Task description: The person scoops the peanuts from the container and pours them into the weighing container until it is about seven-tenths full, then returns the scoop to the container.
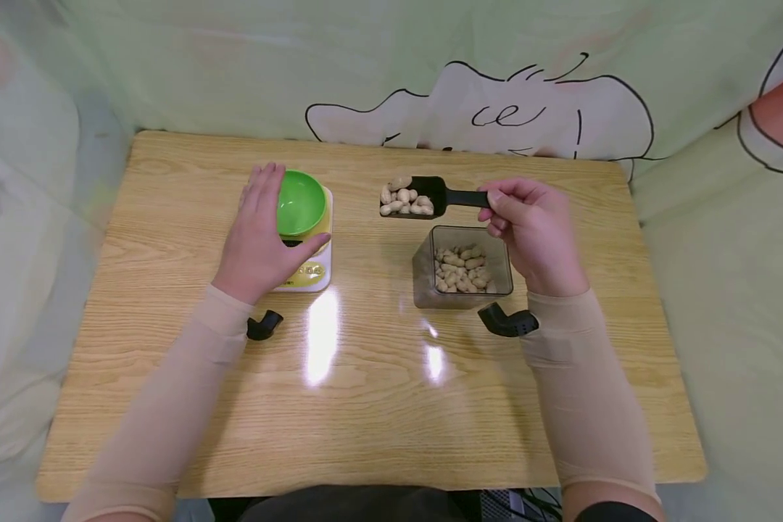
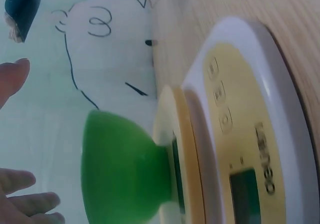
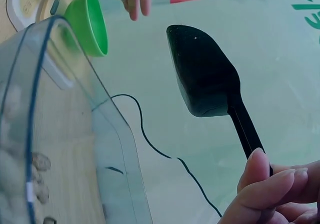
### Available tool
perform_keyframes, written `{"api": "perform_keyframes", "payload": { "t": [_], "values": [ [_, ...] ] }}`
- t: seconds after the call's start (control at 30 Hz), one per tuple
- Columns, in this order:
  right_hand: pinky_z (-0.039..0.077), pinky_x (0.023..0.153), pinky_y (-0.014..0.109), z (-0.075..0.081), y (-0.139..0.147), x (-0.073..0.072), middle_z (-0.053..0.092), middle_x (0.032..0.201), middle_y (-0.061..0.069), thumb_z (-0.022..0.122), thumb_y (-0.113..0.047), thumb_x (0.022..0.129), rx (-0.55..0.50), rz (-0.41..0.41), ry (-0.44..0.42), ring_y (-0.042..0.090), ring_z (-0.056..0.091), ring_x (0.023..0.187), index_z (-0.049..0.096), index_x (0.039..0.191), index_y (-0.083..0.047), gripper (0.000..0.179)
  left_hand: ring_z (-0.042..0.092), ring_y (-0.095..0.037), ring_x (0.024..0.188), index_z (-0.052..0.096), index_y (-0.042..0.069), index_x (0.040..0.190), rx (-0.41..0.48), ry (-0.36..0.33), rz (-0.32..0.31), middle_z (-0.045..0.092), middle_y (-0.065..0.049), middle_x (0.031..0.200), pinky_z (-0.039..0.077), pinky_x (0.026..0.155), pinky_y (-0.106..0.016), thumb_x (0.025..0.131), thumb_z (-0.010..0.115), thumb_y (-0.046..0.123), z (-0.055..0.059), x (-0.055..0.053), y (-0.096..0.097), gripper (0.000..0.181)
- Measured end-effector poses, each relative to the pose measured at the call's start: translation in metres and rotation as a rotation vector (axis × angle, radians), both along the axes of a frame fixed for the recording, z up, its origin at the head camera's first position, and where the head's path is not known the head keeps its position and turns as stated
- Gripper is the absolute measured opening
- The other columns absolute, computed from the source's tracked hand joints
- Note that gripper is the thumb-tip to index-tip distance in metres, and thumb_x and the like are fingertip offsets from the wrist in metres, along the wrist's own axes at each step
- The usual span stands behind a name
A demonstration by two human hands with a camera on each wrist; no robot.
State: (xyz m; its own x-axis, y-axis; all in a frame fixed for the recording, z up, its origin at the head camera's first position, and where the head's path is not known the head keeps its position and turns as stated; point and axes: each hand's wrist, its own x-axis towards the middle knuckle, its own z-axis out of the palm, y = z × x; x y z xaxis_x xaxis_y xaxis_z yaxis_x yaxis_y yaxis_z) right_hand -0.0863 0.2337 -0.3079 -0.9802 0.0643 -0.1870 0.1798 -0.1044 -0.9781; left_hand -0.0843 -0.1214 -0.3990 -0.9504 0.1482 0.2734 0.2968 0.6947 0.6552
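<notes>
My right hand (image 1: 528, 225) pinches the handle of a black scoop (image 1: 437, 193), which is loaded with peanuts in their shells (image 1: 404, 199). The scoop is held level above the table, beyond a clear box (image 1: 424, 290) that has more peanuts in it. In the right wrist view the underside of the scoop shows. On the left, a green bowl (image 1: 303, 203) sits on a kitchen scale (image 1: 309, 279) with a white and yellow body. My left hand (image 1: 261, 239) hovers by the bowl with fingers straight and thumb spread, covering part of bowl and scale in the head view.
The wooden table (image 1: 378, 420) is bounded at the back by a pale printed curtain (image 1: 267, 65), with more curtain at both sides. A dark wrist camera mount (image 1: 509, 320) juts from the right sleeve close to the box. Cables (image 1: 535, 500) show below the front edge.
</notes>
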Motion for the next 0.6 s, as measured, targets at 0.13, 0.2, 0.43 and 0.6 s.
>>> {"api": "perform_keyframes", "payload": {
  "t": [0.13, 0.2, 0.43, 0.6],
  "values": [
    [0.047, 0.053, 0.020, 0.000, -0.011, -0.007, 0.070, 0.079, 0.003, 0.061, -0.002, 0.107, 0.055, 0.019, -0.035, 0.011, 0.061, 0.063, 0.078, 0.098, -0.002, 0.019, 0.021, -0.035, 0.168, 0.031, 0.002, 0.168, -0.009, -0.072, 0.024, 0.032, -0.020, 0.175, 0.028, 0.135, -0.059, 0.084, 0.090, 0.046, -0.004, -0.005, -0.011, 0.112],
    [0.047, 0.053, 0.020, 0.000, -0.017, -0.011, 0.069, 0.078, 0.003, 0.061, -0.002, 0.107, 0.071, 0.033, -0.055, 0.011, 0.060, 0.064, 0.078, 0.099, -0.003, 0.019, 0.019, -0.033, 0.169, 0.029, 0.003, 0.169, -0.016, -0.118, 0.035, 0.029, -0.018, 0.177, 0.029, 0.134, -0.061, 0.084, 0.090, 0.049, -0.006, -0.007, -0.016, 0.115],
    [0.045, 0.055, 0.019, -0.003, -0.040, -0.024, 0.068, 0.078, 0.003, 0.061, -0.003, 0.107, 0.102, 0.098, -0.106, 0.011, 0.055, 0.064, 0.072, 0.104, 0.002, 0.013, 0.014, -0.032, 0.170, 0.021, 0.007, 0.172, -0.024, -0.217, 0.057, 0.023, -0.013, 0.180, 0.027, 0.133, -0.066, 0.084, 0.088, 0.053, -0.012, -0.012, -0.025, 0.119],
    [0.045, 0.055, 0.020, -0.005, -0.055, -0.033, 0.069, 0.078, 0.002, 0.061, -0.003, 0.107, 0.127, 0.112, -0.121, 0.010, 0.059, 0.065, 0.072, 0.110, 0.005, 0.014, 0.009, -0.030, 0.171, 0.013, 0.008, 0.173, -0.020, -0.280, 0.066, 0.018, -0.013, 0.181, 0.024, 0.134, -0.065, 0.084, 0.087, 0.057, -0.013, -0.013, -0.026, 0.126]
  ]
}}
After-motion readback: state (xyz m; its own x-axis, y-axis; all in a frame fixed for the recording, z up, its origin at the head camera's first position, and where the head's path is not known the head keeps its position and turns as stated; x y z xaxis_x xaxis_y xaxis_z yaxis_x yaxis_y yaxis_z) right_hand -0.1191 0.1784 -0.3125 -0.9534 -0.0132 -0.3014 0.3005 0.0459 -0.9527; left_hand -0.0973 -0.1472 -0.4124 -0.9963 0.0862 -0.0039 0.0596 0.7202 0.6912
